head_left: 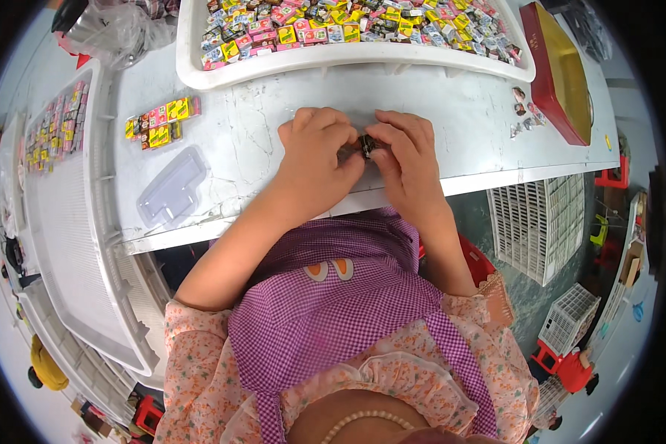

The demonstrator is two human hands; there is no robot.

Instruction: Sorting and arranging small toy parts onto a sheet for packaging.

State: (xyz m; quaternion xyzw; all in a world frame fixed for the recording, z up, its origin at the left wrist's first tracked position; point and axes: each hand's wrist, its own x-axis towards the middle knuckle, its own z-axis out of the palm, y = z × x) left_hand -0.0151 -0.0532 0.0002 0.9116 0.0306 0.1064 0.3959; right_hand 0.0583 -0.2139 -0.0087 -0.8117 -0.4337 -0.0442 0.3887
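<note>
Over the front of the white table (pixel 259 118), my two hands meet at a small dark wrapped piece (pixel 368 146), which looks like one of the little wrapped candies. My left hand (pixel 320 152) is closed, its thumb and fingertips at the piece's left side. From the other side, my right hand (pixel 407 152) pinches it between thumb and fingers. Part of the piece is hidden by my fingers. To the left, rows of small yellow, pink and brown wrapped candies (pixel 159 122) lie grouped together. Just below them is a clear plastic tray (pixel 173 186).
A white bin (pixel 362 58) heaped with wrapped candies stands at the back. At right are a red and gold tin (pixel 562 81) and a few loose dark pieces (pixel 520 109). A long white mesh tray (pixel 63 229) stands at left; a white crate (pixel 538 226) is on the floor.
</note>
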